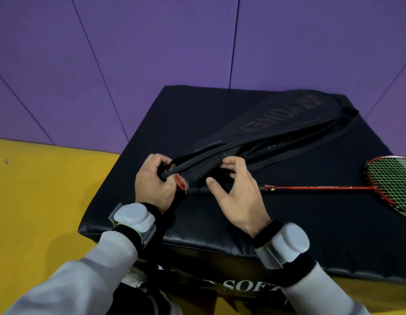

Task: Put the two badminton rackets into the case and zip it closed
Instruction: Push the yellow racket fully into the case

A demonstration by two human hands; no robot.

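A black racket case (277,123) lies diagonally on a black padded block (311,223), its wide end far right and its narrow end near left. My left hand (152,185) grips the narrow end of the case. A red-framed racket (322,187) lies on the block outside the case, head (392,180) at the right edge. Its dark handle runs under my right hand (238,196), and its red butt cap (181,181) shows beside my left hand. My right hand's fingers are spread, the fingertips touching the case's open edge and the thumb apart. No second racket is visible.
The case's black strap (329,144) trails along the block beside the case. The block stands on a yellow floor (38,201) against purple wall padding (152,53). Grey sensor pucks are strapped to both wrists.
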